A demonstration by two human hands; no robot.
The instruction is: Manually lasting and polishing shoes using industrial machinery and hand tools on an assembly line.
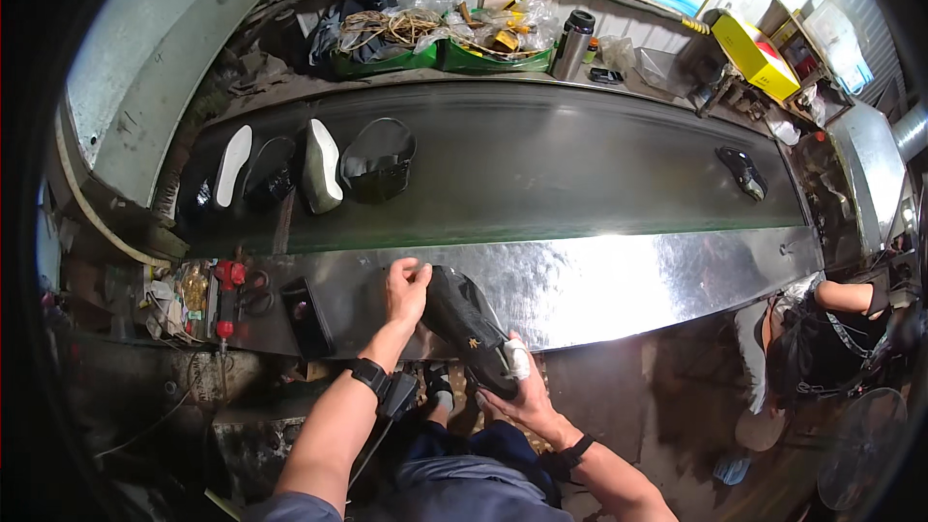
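A black shoe [462,314] with a small gold ornament is held at a tilt over the near edge of the metal ledge [580,280]. My right hand [522,391] is closed round its near end, with a white wrapping on one digit. Beside the shoe's far end, my left hand [406,295] has its fingers curled together at the shoe's edge. What those fingertips pinch, if anything, is too small to make out. On the dark belt beyond lie a white sole [234,166], a pale wedge-shaped sole [322,166], and two black shoe uppers [379,159] [269,174].
Another black shoe [742,172] rests at the belt's right. Left on the ledge are a red tool [229,290], scissors [256,294] and a phone [307,317]. A thermos [574,43] and yellow box [756,56] stand behind. Another person's arm [843,297] shows at right.
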